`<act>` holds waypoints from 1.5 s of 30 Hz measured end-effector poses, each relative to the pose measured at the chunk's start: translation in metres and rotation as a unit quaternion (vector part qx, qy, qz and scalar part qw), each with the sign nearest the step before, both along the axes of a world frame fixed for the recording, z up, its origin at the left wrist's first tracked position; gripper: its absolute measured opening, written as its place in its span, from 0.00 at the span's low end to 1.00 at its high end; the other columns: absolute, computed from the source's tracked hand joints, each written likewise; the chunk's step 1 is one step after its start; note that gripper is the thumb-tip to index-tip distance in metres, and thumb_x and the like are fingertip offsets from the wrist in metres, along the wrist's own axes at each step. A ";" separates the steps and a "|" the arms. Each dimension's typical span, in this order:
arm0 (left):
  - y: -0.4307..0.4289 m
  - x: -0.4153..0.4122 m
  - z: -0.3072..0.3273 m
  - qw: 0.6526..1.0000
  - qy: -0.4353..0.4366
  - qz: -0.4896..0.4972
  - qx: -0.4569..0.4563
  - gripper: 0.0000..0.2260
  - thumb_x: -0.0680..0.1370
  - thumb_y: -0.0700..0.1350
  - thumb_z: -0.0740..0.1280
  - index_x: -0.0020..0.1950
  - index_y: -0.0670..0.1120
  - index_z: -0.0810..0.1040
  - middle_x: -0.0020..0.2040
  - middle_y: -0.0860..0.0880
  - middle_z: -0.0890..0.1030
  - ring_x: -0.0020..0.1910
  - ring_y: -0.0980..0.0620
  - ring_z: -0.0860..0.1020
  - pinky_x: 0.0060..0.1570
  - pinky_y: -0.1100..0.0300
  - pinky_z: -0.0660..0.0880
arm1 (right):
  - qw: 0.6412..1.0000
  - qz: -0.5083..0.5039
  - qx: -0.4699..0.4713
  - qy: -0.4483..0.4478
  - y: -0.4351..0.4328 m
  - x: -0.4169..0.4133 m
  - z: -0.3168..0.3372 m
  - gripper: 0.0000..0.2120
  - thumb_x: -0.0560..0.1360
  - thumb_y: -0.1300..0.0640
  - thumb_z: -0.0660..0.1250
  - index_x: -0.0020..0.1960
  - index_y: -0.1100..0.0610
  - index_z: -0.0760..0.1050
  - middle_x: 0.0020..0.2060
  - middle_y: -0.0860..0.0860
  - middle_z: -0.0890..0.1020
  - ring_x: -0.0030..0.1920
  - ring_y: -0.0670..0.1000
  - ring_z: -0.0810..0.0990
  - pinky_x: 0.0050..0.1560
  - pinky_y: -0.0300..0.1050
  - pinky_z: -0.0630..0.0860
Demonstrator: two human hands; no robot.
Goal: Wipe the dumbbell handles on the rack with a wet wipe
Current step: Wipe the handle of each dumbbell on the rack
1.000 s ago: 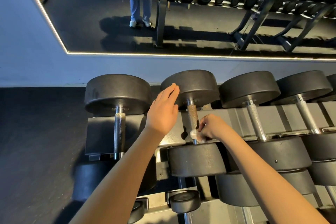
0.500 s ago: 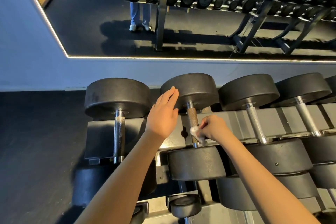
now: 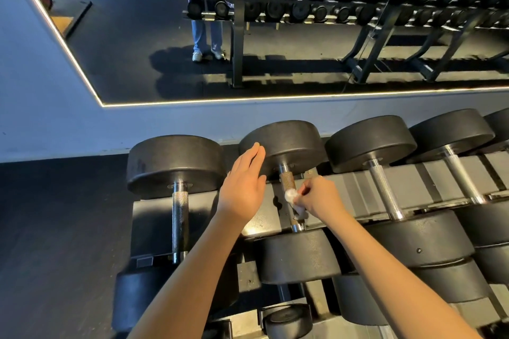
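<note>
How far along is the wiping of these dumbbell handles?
Done: hard to say; the leftmost handle shows no sign either way. In hand: the right hand pinches the wet wipe against the second handle, while the left hand lies flat against that dumbbell's far head. Left: probably the third handle and fourth handle, which no hand touches.

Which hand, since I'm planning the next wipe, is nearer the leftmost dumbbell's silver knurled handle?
Left. The left hand lies open just right of that silver knurled handle; the right hand is farther right, pinching the white wet wipe on the neighbouring rusty handle.
</note>
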State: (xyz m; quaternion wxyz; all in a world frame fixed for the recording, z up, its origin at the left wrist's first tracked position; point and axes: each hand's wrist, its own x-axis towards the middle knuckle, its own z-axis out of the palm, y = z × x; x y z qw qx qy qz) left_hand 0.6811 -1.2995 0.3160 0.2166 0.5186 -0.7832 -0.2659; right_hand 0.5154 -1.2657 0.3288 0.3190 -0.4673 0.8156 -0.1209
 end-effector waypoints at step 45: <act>0.030 -0.040 -0.020 0.908 0.296 0.198 0.222 0.03 0.76 0.41 0.67 0.46 0.48 0.80 0.42 0.48 0.82 0.43 0.48 0.82 0.48 0.50 0.80 | 0.987 0.021 -0.140 -0.079 0.062 -0.011 0.006 0.16 0.79 0.52 0.62 0.66 0.51 0.73 0.58 0.43 0.75 0.56 0.44 0.75 0.55 0.37 0.68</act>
